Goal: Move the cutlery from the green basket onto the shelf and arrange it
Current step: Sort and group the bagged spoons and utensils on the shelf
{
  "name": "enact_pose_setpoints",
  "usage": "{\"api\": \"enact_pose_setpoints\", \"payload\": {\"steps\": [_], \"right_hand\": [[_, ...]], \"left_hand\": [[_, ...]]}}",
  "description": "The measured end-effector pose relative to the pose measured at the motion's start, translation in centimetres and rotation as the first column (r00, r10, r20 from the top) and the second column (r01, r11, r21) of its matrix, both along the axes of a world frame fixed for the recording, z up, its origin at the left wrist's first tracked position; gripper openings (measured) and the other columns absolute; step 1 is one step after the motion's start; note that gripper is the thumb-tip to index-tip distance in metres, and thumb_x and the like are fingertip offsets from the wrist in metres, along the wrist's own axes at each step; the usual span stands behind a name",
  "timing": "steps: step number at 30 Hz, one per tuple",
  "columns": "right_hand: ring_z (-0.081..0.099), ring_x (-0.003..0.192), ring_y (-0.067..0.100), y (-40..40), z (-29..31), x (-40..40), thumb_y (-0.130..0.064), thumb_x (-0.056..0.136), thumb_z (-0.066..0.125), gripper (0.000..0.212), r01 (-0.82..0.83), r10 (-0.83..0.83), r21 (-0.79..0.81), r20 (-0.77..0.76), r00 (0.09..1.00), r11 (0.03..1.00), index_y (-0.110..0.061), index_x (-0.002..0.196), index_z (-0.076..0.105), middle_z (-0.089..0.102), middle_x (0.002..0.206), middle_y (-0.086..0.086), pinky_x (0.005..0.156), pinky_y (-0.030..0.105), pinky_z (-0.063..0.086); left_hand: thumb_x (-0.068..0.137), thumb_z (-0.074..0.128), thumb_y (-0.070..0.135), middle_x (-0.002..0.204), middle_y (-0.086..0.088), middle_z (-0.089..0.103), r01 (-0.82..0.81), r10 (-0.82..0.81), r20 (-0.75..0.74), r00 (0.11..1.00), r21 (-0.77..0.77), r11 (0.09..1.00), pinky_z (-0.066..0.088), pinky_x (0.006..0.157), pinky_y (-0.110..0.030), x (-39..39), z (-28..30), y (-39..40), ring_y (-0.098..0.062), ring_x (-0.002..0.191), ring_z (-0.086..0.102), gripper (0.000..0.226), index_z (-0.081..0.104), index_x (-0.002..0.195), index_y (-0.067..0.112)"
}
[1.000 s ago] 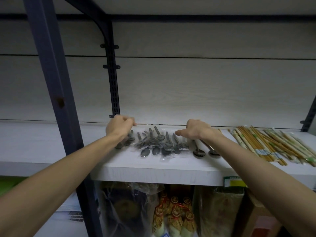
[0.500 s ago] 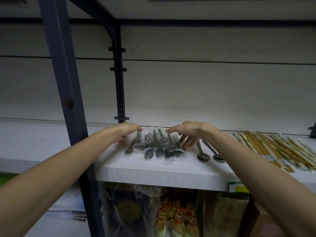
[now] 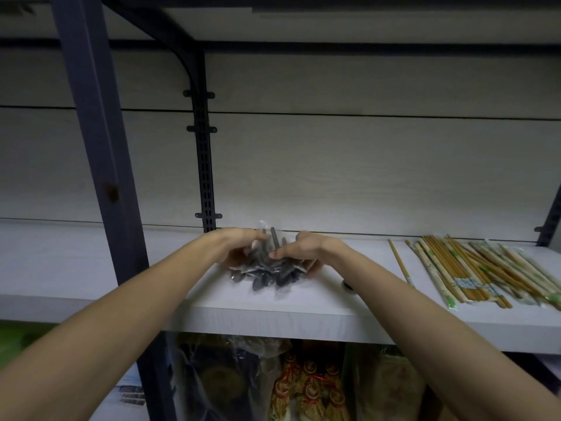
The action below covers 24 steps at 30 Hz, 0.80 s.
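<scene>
Wrapped spoons (image 3: 270, 276) lie on the shelf (image 3: 303, 311), left of the chopsticks (image 3: 473, 268); left hand (image 3: 235, 249) and right hand (image 3: 303, 250) cup them, fingers curled; arranging appears unfinished; the basket's contents cannot be seen.

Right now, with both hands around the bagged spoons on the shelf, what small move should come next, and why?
Probably set the gathered bagged spoons down squarely on the shelf, bowls toward the front edge. Both the left hand and right hand cup the bunched pile, one handle sticks up, and the chopsticks already lie in a row alongside.
</scene>
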State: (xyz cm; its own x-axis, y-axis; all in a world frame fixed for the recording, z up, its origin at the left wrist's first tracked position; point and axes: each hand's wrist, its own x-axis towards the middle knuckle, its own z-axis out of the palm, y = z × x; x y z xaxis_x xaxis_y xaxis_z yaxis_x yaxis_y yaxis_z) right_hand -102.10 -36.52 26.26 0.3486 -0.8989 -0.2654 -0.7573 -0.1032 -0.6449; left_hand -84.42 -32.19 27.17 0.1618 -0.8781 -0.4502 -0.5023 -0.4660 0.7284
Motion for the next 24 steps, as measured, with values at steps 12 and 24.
{"api": "enact_pose_setpoints", "payload": {"steps": [12, 24], "right_hand": [[0.060, 0.077, 0.026, -0.7, -1.7, 0.1, -0.041, 0.054, 0.082, 0.075, -0.039, 0.027, 0.045, 0.251, 0.968, 0.998, 0.007, 0.110, 0.070, 0.074, 0.099, 0.023, 0.069, 0.037, 0.043], [0.071, 0.096, 0.037, 0.0, -2.4, -0.7, -0.012, 0.077, 0.077, 0.042, -0.031, -0.049, 0.144, 0.523, 0.851, 0.989, 0.008, 0.113, 0.068, 0.073, 0.106, 0.025, 0.093, 0.051, 0.056]], "left_hand": [[0.101, 0.035, 0.059, 0.107, -0.018, 0.068, -0.049, 0.006, -0.359, 0.933, -0.113, 0.992, 0.053, 0.080, -0.037, -1.3, -0.7, 0.0, -0.031, 0.092, 0.063, 0.059, 0.067, 0.107, 0.010], [0.107, 0.035, 0.008, 0.108, -0.012, 0.063, -0.087, -0.038, -0.597, 0.801, -0.180, 0.980, 0.056, 0.077, -0.040, -0.6, -1.6, 0.6, -0.022, 0.086, 0.061, 0.035, 0.062, 0.129, 0.016]]}}
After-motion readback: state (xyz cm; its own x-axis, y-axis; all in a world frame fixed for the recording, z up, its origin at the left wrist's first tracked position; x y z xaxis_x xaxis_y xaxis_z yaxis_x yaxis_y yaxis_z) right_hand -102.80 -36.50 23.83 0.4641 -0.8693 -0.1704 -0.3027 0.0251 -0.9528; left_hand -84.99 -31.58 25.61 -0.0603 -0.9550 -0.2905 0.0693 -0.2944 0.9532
